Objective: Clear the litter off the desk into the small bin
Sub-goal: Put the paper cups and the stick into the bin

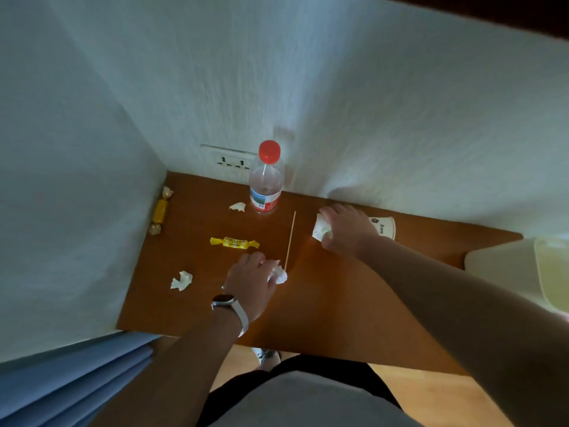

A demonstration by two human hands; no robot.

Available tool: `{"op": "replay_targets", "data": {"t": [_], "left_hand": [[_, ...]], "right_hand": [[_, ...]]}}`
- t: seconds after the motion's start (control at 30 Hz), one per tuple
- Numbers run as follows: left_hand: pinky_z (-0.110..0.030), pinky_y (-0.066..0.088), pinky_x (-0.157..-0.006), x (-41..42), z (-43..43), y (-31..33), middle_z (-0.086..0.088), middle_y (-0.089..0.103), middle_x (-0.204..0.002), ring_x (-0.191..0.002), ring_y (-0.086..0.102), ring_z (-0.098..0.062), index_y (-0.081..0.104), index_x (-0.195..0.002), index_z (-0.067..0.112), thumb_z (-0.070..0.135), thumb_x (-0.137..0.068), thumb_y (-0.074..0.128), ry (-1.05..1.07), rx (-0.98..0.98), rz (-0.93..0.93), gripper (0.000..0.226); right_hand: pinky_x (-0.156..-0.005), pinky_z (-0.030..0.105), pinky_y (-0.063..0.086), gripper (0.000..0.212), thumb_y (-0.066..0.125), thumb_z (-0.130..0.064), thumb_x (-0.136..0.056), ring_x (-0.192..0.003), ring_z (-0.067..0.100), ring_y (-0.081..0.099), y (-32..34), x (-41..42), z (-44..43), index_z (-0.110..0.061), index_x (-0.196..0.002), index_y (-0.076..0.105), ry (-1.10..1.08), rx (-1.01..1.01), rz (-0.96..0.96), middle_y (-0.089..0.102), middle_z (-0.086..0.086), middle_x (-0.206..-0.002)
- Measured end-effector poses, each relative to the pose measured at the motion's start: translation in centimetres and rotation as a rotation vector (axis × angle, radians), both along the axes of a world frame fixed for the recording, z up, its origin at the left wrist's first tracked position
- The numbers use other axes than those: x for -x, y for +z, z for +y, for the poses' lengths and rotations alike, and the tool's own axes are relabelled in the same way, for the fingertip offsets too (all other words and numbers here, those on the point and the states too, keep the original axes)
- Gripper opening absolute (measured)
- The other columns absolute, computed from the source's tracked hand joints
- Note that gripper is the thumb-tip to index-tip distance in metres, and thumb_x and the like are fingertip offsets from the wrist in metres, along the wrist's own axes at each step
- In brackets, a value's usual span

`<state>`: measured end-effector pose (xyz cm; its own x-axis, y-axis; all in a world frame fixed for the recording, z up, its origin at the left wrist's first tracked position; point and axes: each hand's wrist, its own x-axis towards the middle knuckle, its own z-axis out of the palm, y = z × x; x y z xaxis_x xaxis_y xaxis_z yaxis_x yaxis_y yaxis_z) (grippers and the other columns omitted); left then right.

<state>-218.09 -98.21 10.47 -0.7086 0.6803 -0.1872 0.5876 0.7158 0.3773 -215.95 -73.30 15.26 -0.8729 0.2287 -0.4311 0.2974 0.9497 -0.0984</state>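
Yellow candies [234, 243] two, paper wads [181, 280] four, bottle [266, 180] one

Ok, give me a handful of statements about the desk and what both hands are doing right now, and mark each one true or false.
1. The plastic bottle stands upright with its red cap on. True.
2. The left hand is empty. False: its fingers are closed on a crumpled white paper ball.
3. The right hand is over a paper cup lying on its side. True.
4. The thin wooden stick lies between the two hands. True.
5. Both yellow candies sit side by side mid-desk. False: one yellow candy is mid-desk, the other candy lies against the left wall.
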Motion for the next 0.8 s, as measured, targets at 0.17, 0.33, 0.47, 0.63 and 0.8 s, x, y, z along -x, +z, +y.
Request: {"op": "replay_targets", "data": {"t": [0.17,0.33,0.47,0.63,0.8], "left_hand": [[-0.027,0.046,-0.072,0.0,-0.5,0.0,0.003,0.060,-0.105,-0.096,0.052,-0.016,0.065,-0.106,0.023,0.024,-0.092,0.058,0.014,-0.022,-0.003,0.016],[-0.023,0.043,-0.070,0.1,-0.5,1.0,0.004,0.060,-0.103,-0.094,0.051,-0.014,0.065,-0.105,0.022,0.021,-0.093,0.054,0.064,-0.070,-0.019,0.016],[-0.022,0.041,-0.068,0.2,0.0,2.3,0.004,0.060,-0.102,-0.093,0.053,-0.013,0.064,-0.106,0.022,0.021,-0.095,0.053,0.135,-0.123,-0.058,0.016],[-0.021,0.040,-0.067,-0.3,1.9,3.9,0.003,0.060,-0.098,-0.090,0.055,-0.013,0.064,-0.103,0.020,0.018,-0.094,0.054,0.111,-0.168,-0.122,0.014],[-0.020,0.041,-0.067,-1.7,5.1,5.8,0.003,0.059,-0.097,-0.087,0.056,-0.014,0.065,-0.101,0.017,0.014,-0.094,0.055,0.048,-0.220,-0.137,0.013]], "right_hand": [[-0.100,0.044,0.040,0.059,0.058,-0.032,-0.083,-0.121,0.026,0.049,0.1,-0.2,-0.6,-0.024,-0.139,0.040,0.035,-0.041,0.033,0.052,0.003,-0.134],[-0.091,0.041,0.045,0.054,0.059,-0.028,-0.084,-0.110,0.024,0.056,1.0,-1.0,-1.2,-0.024,-0.136,0.043,0.004,-0.031,0.074,0.056,0.000,-0.125],[-0.078,0.037,0.048,0.050,0.058,-0.031,-0.082,-0.096,0.022,0.058,2.0,-2.2,-1.7,-0.024,-0.130,0.046,-0.027,0.011,0.129,0.058,-0.001,-0.115],[-0.078,0.035,0.048,0.052,0.059,-0.036,-0.083,-0.098,0.021,0.058,3.5,-5.1,-0.9,-0.026,-0.132,0.044,-0.120,0.065,0.184,0.057,-0.003,-0.118],[-0.074,0.036,0.053,0.048,0.059,-0.040,-0.085,-0.093,0.016,0.058,5.3,-8.9,1.4,-0.028,-0.129,0.044,-0.201,0.108,0.254,0.057,-0.006,-0.113]]}}
